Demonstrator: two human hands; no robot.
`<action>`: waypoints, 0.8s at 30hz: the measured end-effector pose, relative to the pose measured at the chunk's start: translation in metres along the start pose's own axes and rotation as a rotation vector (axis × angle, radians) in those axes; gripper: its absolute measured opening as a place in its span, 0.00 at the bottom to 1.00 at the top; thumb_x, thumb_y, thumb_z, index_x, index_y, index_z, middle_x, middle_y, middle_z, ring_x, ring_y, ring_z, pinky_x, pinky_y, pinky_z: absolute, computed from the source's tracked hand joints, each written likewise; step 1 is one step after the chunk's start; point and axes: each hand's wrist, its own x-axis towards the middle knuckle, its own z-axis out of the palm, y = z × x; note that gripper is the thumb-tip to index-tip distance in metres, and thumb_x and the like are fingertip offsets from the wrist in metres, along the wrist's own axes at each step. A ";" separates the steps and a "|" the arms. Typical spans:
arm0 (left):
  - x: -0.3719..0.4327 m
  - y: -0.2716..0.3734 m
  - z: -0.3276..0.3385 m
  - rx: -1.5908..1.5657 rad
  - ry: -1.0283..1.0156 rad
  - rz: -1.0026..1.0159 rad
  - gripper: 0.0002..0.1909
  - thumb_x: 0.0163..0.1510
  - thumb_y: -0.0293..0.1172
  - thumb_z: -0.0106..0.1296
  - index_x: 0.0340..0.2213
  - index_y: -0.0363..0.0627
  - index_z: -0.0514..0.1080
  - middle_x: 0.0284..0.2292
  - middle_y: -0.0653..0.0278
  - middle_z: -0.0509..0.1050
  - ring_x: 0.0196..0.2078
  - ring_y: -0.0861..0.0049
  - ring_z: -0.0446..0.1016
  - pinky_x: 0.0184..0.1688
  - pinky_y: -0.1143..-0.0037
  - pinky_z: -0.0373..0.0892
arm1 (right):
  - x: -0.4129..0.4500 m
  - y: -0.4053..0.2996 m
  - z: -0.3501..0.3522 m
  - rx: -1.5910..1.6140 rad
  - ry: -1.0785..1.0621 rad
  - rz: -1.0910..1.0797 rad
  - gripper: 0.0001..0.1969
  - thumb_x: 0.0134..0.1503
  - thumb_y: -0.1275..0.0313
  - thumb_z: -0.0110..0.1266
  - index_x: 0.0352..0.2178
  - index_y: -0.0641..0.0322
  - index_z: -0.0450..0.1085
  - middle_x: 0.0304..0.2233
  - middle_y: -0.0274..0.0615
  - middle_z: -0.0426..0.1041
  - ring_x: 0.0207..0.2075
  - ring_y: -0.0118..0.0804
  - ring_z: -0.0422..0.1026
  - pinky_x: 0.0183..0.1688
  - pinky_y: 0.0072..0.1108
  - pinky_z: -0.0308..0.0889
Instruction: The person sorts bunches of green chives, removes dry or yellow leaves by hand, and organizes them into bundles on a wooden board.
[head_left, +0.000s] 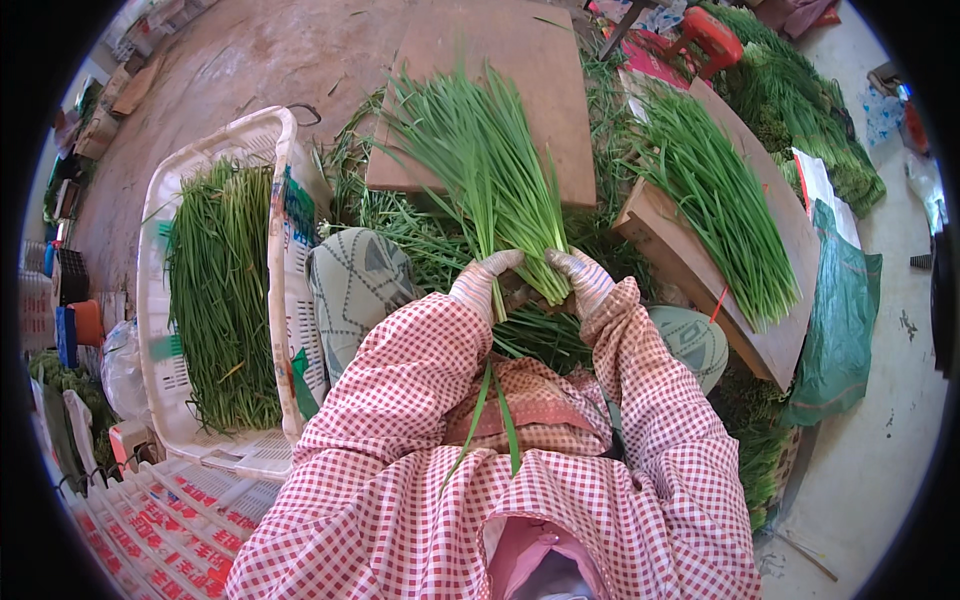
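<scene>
A bunch of garlic chives (517, 202) lies in front of me, its pale stem ends towards me and its leaves spread over a wooden board (525, 45). My left hand (478, 283), in a worn striped glove, grips a thin strand of the stems a little apart from the rest. The bulk of the bunch is held at its stem ends by my right hand (585, 277), gloved alike, with the thumb on top. Most of the fingers are hidden under the stems. Two loose leaves (506, 420) hang on my checked smock.
To the left, a white plastic crate (289, 225) holds darker chives (221, 300). On the right, more chives (727, 202) rest on a tilted wooden board (780, 300) beside a green plastic bag (840, 322). A red stool (709, 37) and piled greens (802, 105) stand behind.
</scene>
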 end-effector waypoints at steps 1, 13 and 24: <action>0.002 -0.001 -0.004 0.049 0.037 0.033 0.19 0.43 0.29 0.57 0.39 0.38 0.69 0.37 0.56 0.73 0.40 0.64 0.73 0.44 0.65 0.72 | 0.001 0.002 0.001 -0.047 -0.027 -0.019 0.26 0.49 0.59 0.57 0.47 0.57 0.61 0.37 0.38 0.72 0.31 0.35 0.72 0.28 0.29 0.70; -0.001 0.011 -0.006 0.421 0.196 0.008 0.13 0.38 0.24 0.55 0.31 0.35 0.70 0.26 0.56 0.73 0.26 0.64 0.73 0.29 0.69 0.73 | -0.004 -0.016 -0.001 -0.061 -0.111 0.035 0.31 0.42 0.78 0.59 0.50 0.63 0.58 0.42 0.46 0.70 0.40 0.41 0.72 0.39 0.31 0.70; -0.016 0.008 -0.003 0.222 -0.167 0.025 0.21 0.40 0.28 0.54 0.39 0.37 0.68 0.33 0.57 0.74 0.34 0.64 0.74 0.38 0.64 0.73 | 0.001 -0.008 -0.002 -0.127 -0.109 -0.087 0.33 0.39 0.78 0.62 0.50 0.59 0.60 0.42 0.42 0.71 0.40 0.40 0.71 0.38 0.33 0.69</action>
